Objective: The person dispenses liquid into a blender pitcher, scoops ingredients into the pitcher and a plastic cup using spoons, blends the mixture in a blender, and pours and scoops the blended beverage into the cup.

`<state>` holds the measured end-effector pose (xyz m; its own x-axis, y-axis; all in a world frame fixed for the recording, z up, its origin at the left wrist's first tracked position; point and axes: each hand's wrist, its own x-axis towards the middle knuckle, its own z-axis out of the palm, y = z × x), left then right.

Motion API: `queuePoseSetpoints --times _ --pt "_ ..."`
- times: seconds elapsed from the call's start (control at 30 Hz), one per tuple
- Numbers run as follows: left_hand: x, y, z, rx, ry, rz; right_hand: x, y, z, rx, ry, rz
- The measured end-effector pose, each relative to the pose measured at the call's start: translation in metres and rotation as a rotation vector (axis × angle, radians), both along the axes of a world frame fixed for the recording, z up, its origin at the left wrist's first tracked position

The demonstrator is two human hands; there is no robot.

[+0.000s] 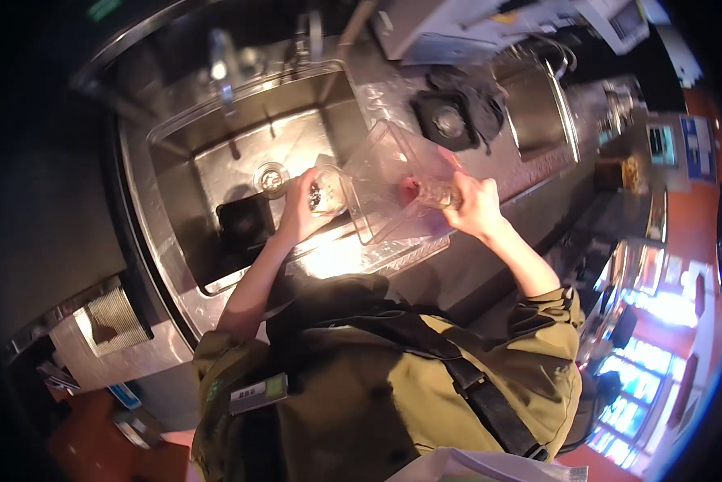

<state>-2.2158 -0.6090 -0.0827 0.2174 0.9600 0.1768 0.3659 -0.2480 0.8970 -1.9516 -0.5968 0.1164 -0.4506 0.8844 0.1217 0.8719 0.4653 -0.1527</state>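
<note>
Nearest you, your olive jacket (393, 377) and its dark strap (473, 386) fill the bottom of the view. Your left hand (301, 207) is at the sink's front edge, fingers curled round a small clear cup (327, 193), possibly with something dark in it; the glare makes it hard to tell. Your right hand (473, 205) has its fingers closed on the handle end of the clear blender jug (393, 189), tipped on its side over the sink rim with red residue at its base. Keep the jug mouth over the sink (216, 173), not the tabletop (530, 169). Tilt slowly, elbows steady. Beyond: drain (270, 178), tap (220, 76), black blender base (456, 120).
</note>
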Motion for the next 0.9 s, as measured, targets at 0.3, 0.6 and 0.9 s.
queuePoseSetpoints --times 0.3,0.6,0.9 --pt "-0.007 0.014 -0.036 -0.04 -0.059 -0.013 -0.107 0.035 0.017 -0.278 -0.433 0.244" --pt "-0.002 0.031 -0.054 -0.015 -0.073 0.016 -0.108 0.046 -0.007 -0.241 -0.482 0.265" --pt "-0.016 0.024 -0.067 0.024 -0.111 0.034 -0.132 0.061 -0.008 -0.265 -0.505 0.253"
